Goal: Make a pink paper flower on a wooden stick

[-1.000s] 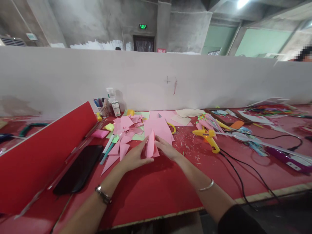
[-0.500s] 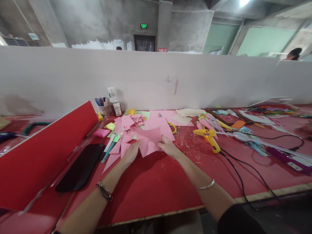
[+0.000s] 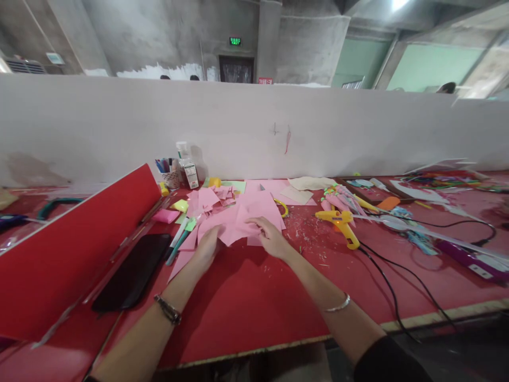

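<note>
A sheet of pink paper (image 3: 233, 225) spans the space between my hands, low over the red tabletop. My left hand (image 3: 208, 246) grips its left edge, the fingers partly hidden behind the sheet. On the right side, my right hand (image 3: 273, 237) pinches the sheet with thumb and fingers. Beyond lies a larger pink sheet (image 3: 260, 200), with yellow-handled scissors (image 3: 283, 207) partly under it. Cut pink pieces (image 3: 207, 199) are heaped behind my left hand. Markers (image 3: 178, 240) lie beside that heap.
A black phone (image 3: 133, 271) lies at left, beside a leaning red board (image 3: 79, 249). A yellow glue gun (image 3: 342, 225) with a trailing black cord is at right, near pink cones (image 3: 344, 201). A pen cup (image 3: 170, 178) and bottle (image 3: 189, 170) stand by the white partition (image 3: 230, 127).
The paper has flattened and tilted away, shifting slightly left and lower. My left hand has moved a little left, and the right hand's fingers have shifted on the sheet.
</note>
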A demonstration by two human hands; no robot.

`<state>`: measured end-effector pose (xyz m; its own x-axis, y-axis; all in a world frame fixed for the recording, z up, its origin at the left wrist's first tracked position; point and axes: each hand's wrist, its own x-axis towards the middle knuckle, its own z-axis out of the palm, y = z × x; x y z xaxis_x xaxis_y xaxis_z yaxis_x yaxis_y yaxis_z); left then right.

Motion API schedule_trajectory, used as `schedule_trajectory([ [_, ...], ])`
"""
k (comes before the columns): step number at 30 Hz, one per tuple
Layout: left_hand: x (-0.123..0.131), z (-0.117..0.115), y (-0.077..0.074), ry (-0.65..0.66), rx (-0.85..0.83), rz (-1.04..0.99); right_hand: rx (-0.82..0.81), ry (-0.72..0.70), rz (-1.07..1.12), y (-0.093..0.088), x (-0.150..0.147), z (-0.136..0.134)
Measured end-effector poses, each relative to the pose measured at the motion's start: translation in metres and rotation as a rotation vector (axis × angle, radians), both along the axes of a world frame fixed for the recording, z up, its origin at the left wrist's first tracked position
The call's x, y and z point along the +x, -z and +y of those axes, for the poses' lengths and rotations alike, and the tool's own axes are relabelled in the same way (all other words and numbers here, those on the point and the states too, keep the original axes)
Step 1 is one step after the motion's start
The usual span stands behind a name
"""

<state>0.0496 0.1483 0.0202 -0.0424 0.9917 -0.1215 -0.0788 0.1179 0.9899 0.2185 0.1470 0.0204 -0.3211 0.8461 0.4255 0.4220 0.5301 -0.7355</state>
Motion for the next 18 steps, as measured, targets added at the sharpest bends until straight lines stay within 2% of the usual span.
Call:
schedule_trajectory([
  [5, 0.003, -0.004, -0.009, 0.113, -0.154, -0.239, -0.06, -0.083, -0.003, -0.003, -0.004, -0.004],
  [11, 0.003, -0.002, -0.013, 0.275, -0.166, -0.232, -0.201, 0.121, 0.19, -0.006, -0.003, -0.001],
  [13, 0.002, -0.002, -0.011, 0.303, -0.109, -0.177, -0.252, 0.14, 0.233, -0.005, -0.002, 0.0],
  [18, 0.002, -0.005, -0.008, 0.17, 0.123, 0.206, -0.327, 0.102, 0.301, -0.002, -0.004, 0.001],
])
